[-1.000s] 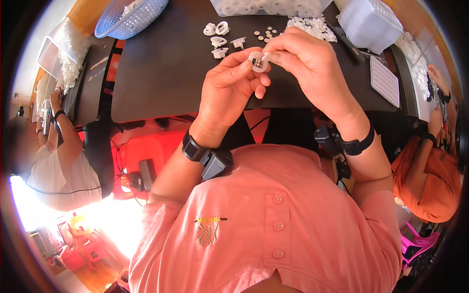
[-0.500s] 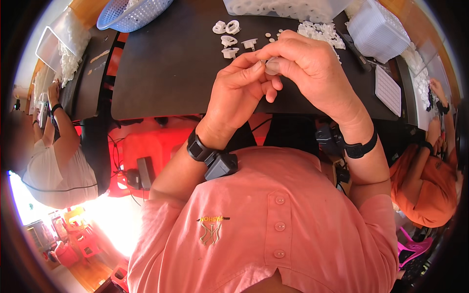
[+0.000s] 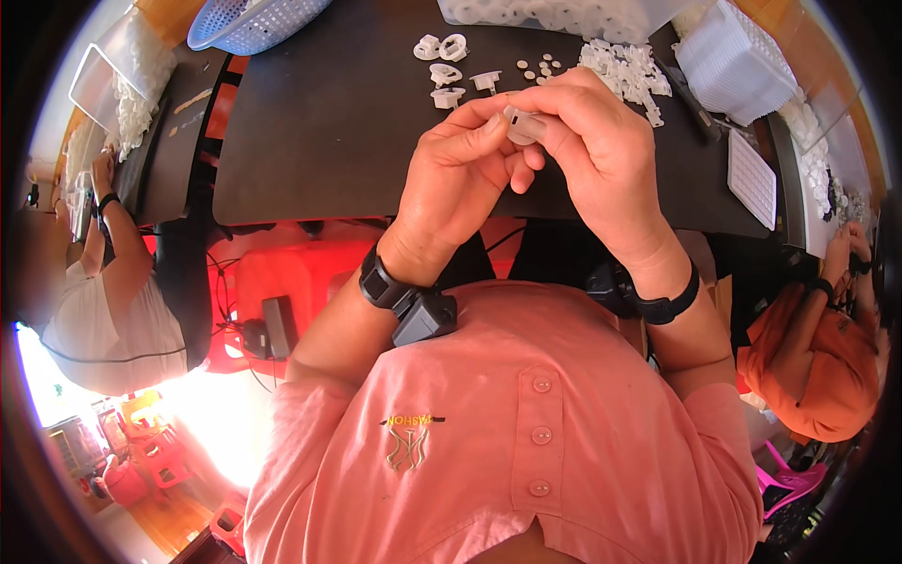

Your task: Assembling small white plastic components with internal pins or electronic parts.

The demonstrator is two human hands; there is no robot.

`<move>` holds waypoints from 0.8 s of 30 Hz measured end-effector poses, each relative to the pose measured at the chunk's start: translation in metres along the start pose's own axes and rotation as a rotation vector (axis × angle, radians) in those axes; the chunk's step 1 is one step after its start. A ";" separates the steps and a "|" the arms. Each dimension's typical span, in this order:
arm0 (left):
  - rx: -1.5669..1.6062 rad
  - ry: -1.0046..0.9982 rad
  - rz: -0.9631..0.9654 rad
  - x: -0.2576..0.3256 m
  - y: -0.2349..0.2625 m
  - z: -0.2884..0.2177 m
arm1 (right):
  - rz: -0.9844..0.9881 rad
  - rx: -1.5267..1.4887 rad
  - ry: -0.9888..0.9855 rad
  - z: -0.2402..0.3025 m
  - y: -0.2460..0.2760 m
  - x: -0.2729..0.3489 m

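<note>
Between my two hands, above the near half of the dark table, is a small white plastic part (image 3: 522,126) with a rounded edge and a dark slot. My left hand (image 3: 460,155) pinches its left side between thumb and fingers. From the right, my right hand (image 3: 601,132) grips the same part with thumb and forefinger, covering much of it. Just beyond my left fingers stand several white round plastic pieces (image 3: 447,97). Several tiny white discs (image 3: 545,68) lie beyond my right fingers, beside a heap of small white parts (image 3: 625,75).
A blue perforated basket (image 3: 254,28) and a clear bin of white rings (image 3: 564,14) stand at the far side of the dark table (image 3: 310,141). Stacked clear trays (image 3: 738,61) and a white gridded tray (image 3: 752,179) are at right. People work at both sides.
My right hand has shifted slightly and its wrist has moved nearer my body. The white part between my fingers has turned, and its dark slot now shows.
</note>
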State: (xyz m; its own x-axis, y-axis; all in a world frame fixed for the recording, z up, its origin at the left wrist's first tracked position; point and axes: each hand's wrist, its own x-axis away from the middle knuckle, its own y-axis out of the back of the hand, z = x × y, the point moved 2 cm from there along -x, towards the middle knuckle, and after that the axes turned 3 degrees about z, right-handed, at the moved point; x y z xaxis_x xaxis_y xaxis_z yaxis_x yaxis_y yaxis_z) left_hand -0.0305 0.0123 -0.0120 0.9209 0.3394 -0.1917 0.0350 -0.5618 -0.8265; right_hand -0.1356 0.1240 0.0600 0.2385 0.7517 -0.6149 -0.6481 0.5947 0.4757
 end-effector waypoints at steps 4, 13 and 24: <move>-0.036 0.012 0.003 -0.001 -0.002 0.000 | -0.028 -0.019 0.004 -0.002 0.002 0.004; -0.023 -0.004 -0.012 -0.002 0.001 0.002 | -0.187 0.017 0.000 -0.005 -0.011 0.012; -0.062 0.012 -0.026 0.000 0.000 0.000 | -0.177 -0.150 0.009 -0.015 -0.007 0.008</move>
State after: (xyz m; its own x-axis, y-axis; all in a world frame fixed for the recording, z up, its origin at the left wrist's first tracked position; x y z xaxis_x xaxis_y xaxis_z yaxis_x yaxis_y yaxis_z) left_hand -0.0310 0.0126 -0.0118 0.9240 0.3454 -0.1639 0.0826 -0.5990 -0.7965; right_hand -0.1397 0.1221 0.0423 0.3517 0.6365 -0.6864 -0.6973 0.6673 0.2616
